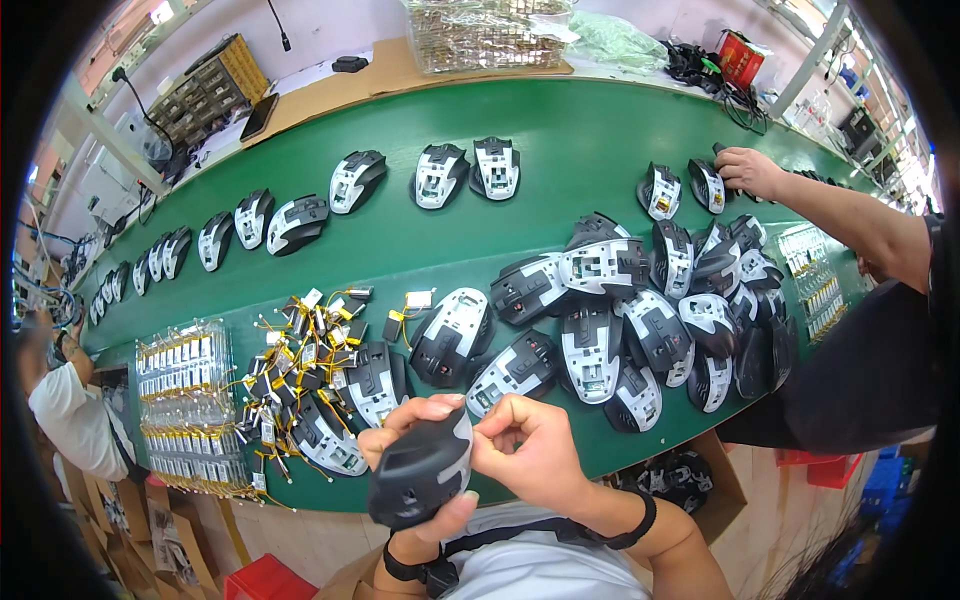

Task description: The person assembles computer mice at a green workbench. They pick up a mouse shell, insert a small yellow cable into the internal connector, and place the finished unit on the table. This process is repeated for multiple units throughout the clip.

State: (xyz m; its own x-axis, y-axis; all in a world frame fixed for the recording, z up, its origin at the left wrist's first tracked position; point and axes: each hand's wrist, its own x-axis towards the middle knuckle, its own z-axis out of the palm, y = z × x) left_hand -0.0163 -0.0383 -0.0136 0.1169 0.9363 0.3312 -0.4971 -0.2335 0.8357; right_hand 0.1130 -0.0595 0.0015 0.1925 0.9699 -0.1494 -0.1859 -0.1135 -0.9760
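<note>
**Green workbench [580, 120]**

Carries, along far side, a row of black-and-silver mouse shells [437, 178]. Bears, right of centre, an overlapping heap of more shells [592, 355]; left of that, a tangle of wired batteries [308, 352]; farther left, a clear battery tray [185, 408]; at right, another tray [812, 274].

- The view looks from the head of the person, by the left one of two cameras side by side; it faces down and forward.
- Nearest to the lens, at the lower middle, are the left hand [440, 524] and the right hand [532, 452], with the person's own white shirt [550, 572] below them.
- The green table [575, 180] spreads across the middle, seen from above at a slant; the pale wall [340, 25] stands farther, at the top.
- The lens is very wide, so the table's long edges look curved.
</note>
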